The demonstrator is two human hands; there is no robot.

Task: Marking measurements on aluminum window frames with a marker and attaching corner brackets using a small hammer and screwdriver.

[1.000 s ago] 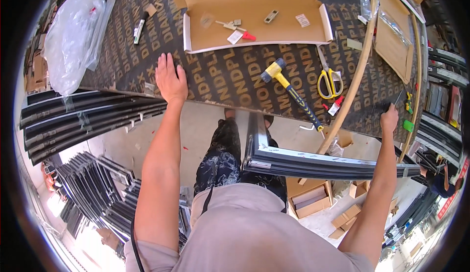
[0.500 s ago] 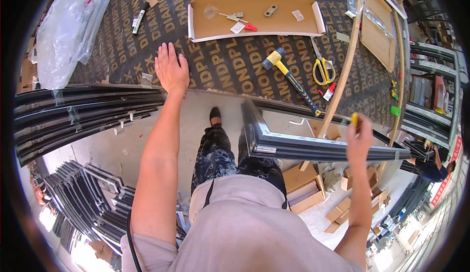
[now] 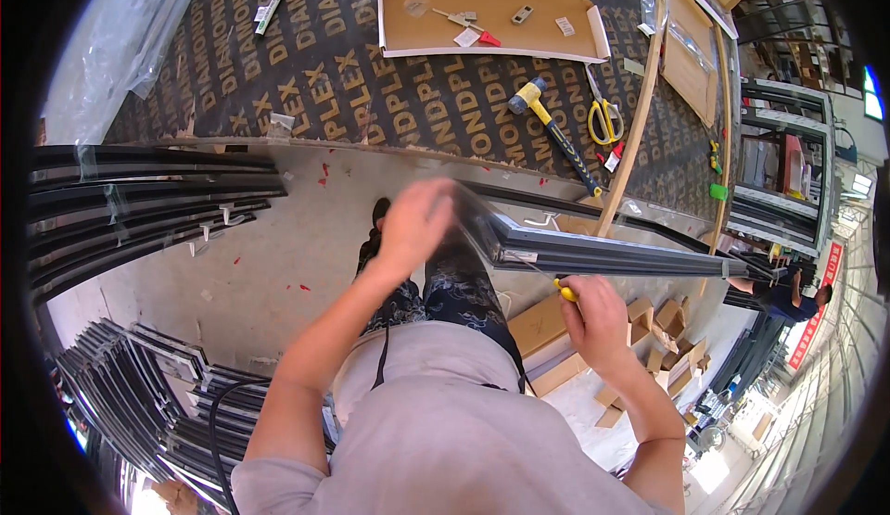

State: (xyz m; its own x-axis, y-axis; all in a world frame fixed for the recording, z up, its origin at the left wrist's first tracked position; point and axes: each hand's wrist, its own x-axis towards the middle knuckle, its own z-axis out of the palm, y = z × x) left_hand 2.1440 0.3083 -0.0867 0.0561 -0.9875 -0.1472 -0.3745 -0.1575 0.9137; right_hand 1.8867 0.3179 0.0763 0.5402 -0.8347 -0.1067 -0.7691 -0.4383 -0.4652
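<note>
A dark window frame [image 3: 621, 254] with a pale inner face leans in front of me, its near corner by my legs. My right hand [image 3: 598, 320] is closed round the yellow handle of a screwdriver [image 3: 564, 289]. The thin shaft points left at the silvery fitting on the frame's end. My left hand [image 3: 417, 228] is beside the frame's corner, smeared by motion, so its fingers cannot be read. On the bench lie a yellow-and-black mallet [image 3: 556, 135] and yellow-handled scissors [image 3: 605, 119].
An open cardboard box [image 3: 491, 38] with small parts lies on the dark printed bench [image 3: 324, 98], near a marker pen [image 3: 270, 12] and plastic wrap [image 3: 116, 42]. Stacked dark frames [image 3: 158, 181] stand left. Cartons [image 3: 547, 330] sit on the floor; another person [image 3: 795, 294] is far right.
My left hand has left the bench edge and come down to the frame's corner. My right hand has moved left and nearer, bringing the screwdriver to the frame's end. The view has shifted slightly.
</note>
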